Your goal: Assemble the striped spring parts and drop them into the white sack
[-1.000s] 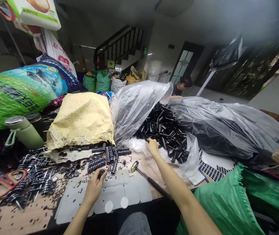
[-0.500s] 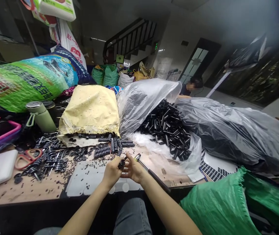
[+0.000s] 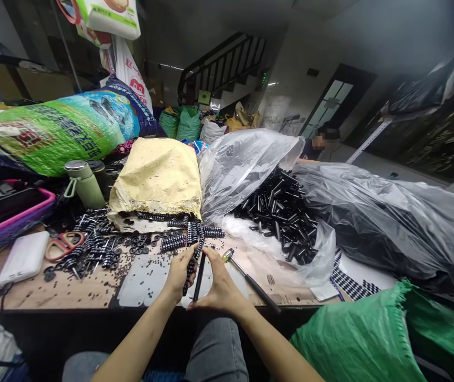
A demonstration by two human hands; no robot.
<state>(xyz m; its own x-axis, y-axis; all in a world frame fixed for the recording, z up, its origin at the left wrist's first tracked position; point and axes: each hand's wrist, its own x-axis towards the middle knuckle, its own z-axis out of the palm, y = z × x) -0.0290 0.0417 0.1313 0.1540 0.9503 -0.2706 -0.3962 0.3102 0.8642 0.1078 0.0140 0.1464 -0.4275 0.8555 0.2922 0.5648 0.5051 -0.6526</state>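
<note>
My left hand [image 3: 179, 271] and my right hand [image 3: 219, 284] meet over the near edge of the wooden table [image 3: 71, 289]. Between them stands a thin black rod [image 3: 199, 276], roughly upright; the right hand's fingers close round it. The left hand pinches a black-and-white ribbed stack [image 3: 189, 269] beside the rod. Just behind lie more ribbed stacks [image 3: 187, 236] and small black washers [image 3: 137, 246]. A heap of black tubes [image 3: 278, 212] spills from a clear plastic bag [image 3: 243, 164] further back right.
A small hammer [image 3: 246, 278] lies right of my hands. Red scissors [image 3: 62, 245], a white power bank [image 3: 22, 259], a pink tray [image 3: 12, 217] and a green flask [image 3: 84, 183] sit at left. A yellow sack [image 3: 157, 178], grey bag [image 3: 390, 223] and green sack [image 3: 366, 334] crowd round. Another person [image 3: 322, 143] sits behind.
My right hand drew back from the tube heap to meet the left near the table edge, and now holds a black rod upright. The view shifted left.
</note>
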